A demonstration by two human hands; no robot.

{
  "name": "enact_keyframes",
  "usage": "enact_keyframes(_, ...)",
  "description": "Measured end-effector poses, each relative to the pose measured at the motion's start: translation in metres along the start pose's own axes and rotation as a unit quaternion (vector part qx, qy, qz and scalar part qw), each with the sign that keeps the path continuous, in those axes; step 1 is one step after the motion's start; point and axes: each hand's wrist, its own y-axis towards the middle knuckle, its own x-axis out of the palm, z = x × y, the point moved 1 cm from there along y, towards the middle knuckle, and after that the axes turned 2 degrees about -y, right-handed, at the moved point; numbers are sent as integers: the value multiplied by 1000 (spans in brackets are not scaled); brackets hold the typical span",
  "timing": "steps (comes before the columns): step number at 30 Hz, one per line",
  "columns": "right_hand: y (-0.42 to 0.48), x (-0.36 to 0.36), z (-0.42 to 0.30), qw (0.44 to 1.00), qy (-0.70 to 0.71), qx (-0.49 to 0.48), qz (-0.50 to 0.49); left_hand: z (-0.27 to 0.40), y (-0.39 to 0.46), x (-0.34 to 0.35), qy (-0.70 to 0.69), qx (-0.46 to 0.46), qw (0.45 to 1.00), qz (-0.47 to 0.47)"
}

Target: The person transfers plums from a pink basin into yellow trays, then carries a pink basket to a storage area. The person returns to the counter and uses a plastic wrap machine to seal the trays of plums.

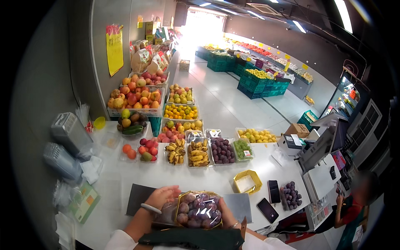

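Observation:
A gold-rimmed tray of plums (pixel 199 211) with clear film over it lies before me at the counter's near edge, on a flat grey metal device (pixel 236 203). My right hand (pixel 227 213) lies against the tray's right side, its fingers partly hidden. On the left, my left hand (pixel 163 196) is raised with its palm towards the tray, beside its upper left corner; whether the fingertips touch the film is unclear. Clear film spreads under the left wrist. An empty gold octagonal tray (pixel 247 182) stands further back to the right.
Two phones (pixel 274 191) and a box of dark plums (pixel 291 195) lie at right, near the register (pixel 323 178). Packed bananas (pixel 198 153), plums and green grapes (pixel 243 149) line the counter's far edge. Stacked clear containers (pixel 67 132) stand left. Another person (pixel 347 203) is at far right.

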Motion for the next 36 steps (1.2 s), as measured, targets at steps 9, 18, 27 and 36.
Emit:
enact_keyframes(9,-9,20,-24,987,-57,-128,-83,66,-65,11,1,184,979,-90)
enact_keyframes(18,-38,26,7,991,-68,-78,-86,-8,-78,69,-102,187,977,-30)
enact_keyframes(27,-52,-9,60,993,-38,-12,-110,-39,-77,53,-306,-69,940,-133)
enact_keyframes(36,-54,-26,79,994,-22,-3,-106,-73,-149,5,387,198,846,310)
